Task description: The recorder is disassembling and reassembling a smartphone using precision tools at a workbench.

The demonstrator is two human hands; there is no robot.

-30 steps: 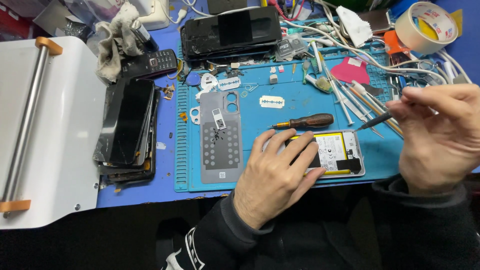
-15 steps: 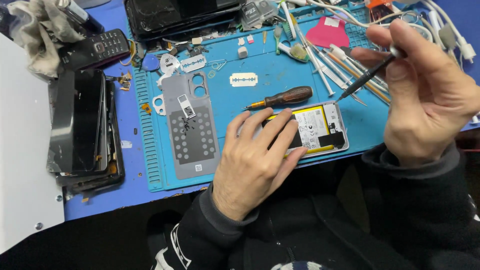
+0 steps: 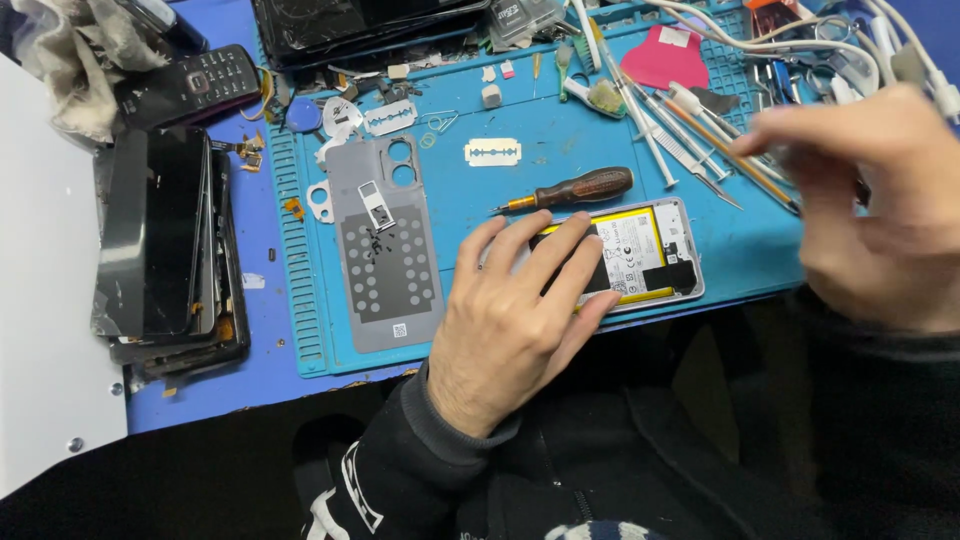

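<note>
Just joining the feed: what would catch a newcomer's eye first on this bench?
First, the left hand pressed flat on an opened phone with its yellow-edged battery showing, at the near edge of the blue work mat. Just left of it lies the grey back cover, inner side up; a brown-handled screwdriver lies just behind the phone. The blurred right hand hovers over the loose tools at right.

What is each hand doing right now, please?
Left hand: open, flat on the opened phone.
Right hand: blurred above the tools; grip cannot be told.
</note>
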